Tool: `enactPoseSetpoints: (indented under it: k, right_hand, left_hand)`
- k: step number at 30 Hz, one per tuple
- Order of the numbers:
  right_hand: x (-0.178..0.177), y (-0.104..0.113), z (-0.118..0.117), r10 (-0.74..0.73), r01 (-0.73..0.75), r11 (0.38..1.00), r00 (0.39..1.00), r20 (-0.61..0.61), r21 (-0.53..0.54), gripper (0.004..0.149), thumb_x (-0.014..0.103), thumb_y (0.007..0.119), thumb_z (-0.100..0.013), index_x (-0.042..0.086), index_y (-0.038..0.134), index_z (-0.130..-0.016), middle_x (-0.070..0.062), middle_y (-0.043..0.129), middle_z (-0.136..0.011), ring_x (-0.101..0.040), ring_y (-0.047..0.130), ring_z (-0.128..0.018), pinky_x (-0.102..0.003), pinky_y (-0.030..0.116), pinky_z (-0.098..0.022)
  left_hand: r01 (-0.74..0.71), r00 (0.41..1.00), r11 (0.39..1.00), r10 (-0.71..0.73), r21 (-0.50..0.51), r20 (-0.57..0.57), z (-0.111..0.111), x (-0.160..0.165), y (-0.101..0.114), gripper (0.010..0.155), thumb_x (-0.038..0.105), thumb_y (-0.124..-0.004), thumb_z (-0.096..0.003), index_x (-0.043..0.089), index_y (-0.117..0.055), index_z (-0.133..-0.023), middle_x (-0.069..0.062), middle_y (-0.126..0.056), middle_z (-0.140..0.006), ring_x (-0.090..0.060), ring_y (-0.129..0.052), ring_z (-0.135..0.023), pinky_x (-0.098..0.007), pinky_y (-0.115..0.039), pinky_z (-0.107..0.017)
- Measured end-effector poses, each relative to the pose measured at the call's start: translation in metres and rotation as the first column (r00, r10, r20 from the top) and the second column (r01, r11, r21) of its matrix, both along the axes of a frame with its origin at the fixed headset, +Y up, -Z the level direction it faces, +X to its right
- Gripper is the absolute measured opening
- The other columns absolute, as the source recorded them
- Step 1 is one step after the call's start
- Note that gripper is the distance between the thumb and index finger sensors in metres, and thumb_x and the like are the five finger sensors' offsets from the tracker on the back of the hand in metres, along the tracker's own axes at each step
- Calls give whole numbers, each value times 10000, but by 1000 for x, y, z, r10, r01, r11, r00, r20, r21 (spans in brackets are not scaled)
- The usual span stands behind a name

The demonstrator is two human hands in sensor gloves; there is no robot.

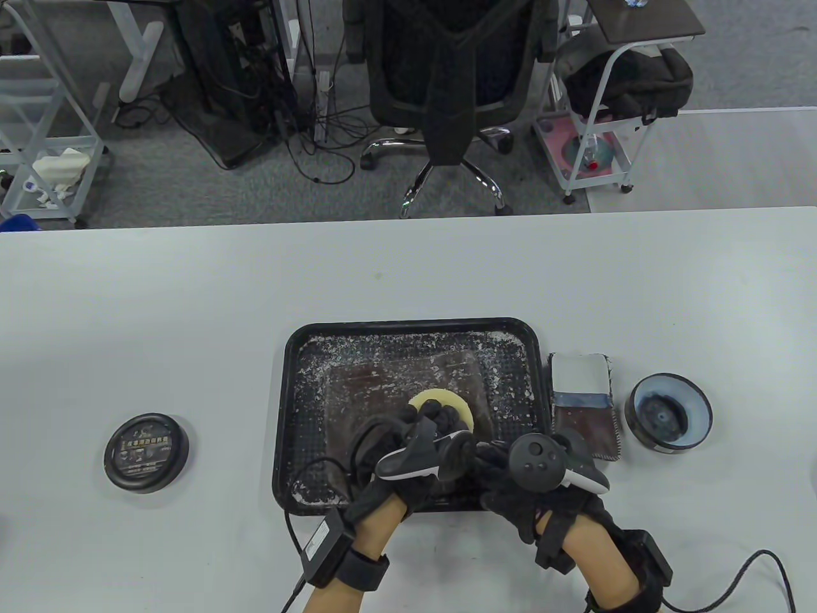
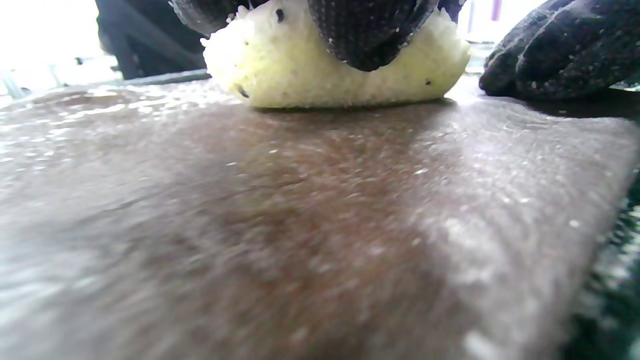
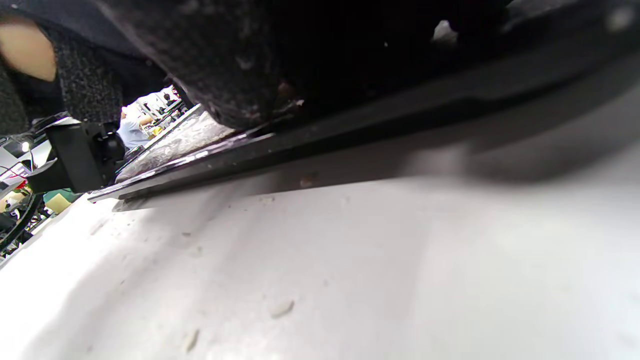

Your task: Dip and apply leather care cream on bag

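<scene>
A brown leather bag [image 1: 383, 383] lies flat in a black tray [image 1: 284, 408], flecked with white cream. My left hand [image 1: 434, 415] grips a round yellow sponge [image 1: 447, 401] and presses it onto the bag's middle. In the left wrist view, gloved fingers [image 2: 365, 35] curl over the sponge [image 2: 300, 65] where it sits on the leather [image 2: 300, 225]. My right hand [image 1: 494, 463] rests at the tray's near right side, and its fingers [image 2: 560, 50] press on the bag's edge. The tracker hides most of that hand from above. The open blue cream jar [image 1: 669, 413] stands right of the tray.
The jar's black lid [image 1: 145, 452] lies on the table, left of the tray. A folded cloth with a brown leather piece [image 1: 584, 402] sits between tray and jar. The tray rim [image 3: 350, 135] runs just above the white table [image 3: 350, 275]. An office chair [image 1: 447, 76] stands beyond the far edge.
</scene>
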State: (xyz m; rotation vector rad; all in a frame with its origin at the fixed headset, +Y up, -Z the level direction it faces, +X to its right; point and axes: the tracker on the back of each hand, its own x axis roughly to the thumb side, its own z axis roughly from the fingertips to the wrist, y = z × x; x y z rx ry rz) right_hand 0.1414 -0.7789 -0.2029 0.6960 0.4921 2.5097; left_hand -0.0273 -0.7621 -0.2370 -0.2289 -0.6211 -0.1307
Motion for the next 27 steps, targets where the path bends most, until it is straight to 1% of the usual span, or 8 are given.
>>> enactPoseSetpoints:
  k: [7,12,19,23,27]
  right_hand:
    - [0,0,-1,0,0,1000,1000,5,3,555,261,889,-481,83,735,-984,-231,602,-1051,-496,536,-934,-613,541,-658]
    - [-1,1,-1,1,-1,1000,1000,9,10,548,260,887,-482,79,744,-979,-236,613,-1046,-501,545,-929,-615,552,-652]
    - [-2,1,-2,8,-8,1000,1000,16,27,531,256,884,-484,78,761,-969,-239,637,-1034,-503,572,-920,-617,571,-644]
    - [-3,2,-2,14,-15,999,1000,20,37,521,255,882,-485,80,771,-963,-236,650,-1030,-502,588,-917,-616,583,-640]
    - [-3,2,-2,16,-17,999,1000,24,43,517,253,880,-486,82,774,-962,-234,656,-1029,-500,597,-916,-614,590,-640]
  left_hand:
    - [61,998,998,-62,-16,-33,5,-30,2,560,199,-762,-460,418,-671,-968,64,-615,-1082,-222,-657,-1034,-463,-612,-739]
    - [61,995,998,-64,-34,-76,10,-63,2,557,197,-764,-458,417,-680,-963,67,-627,-1077,-220,-666,-1030,-462,-617,-736]
    - [62,991,998,-65,-26,-119,21,-106,2,560,197,-766,-457,417,-676,-964,67,-630,-1077,-217,-673,-1029,-460,-619,-736]
    - [44,986,998,-51,-47,-160,22,-122,4,553,194,-768,-456,421,-694,-955,71,-639,-1074,-218,-675,-1028,-462,-617,-736]
    - [72,977,995,-83,-66,-196,23,-130,7,553,195,-770,-455,421,-696,-954,71,-644,-1072,-217,-680,-1026,-459,-618,-736]
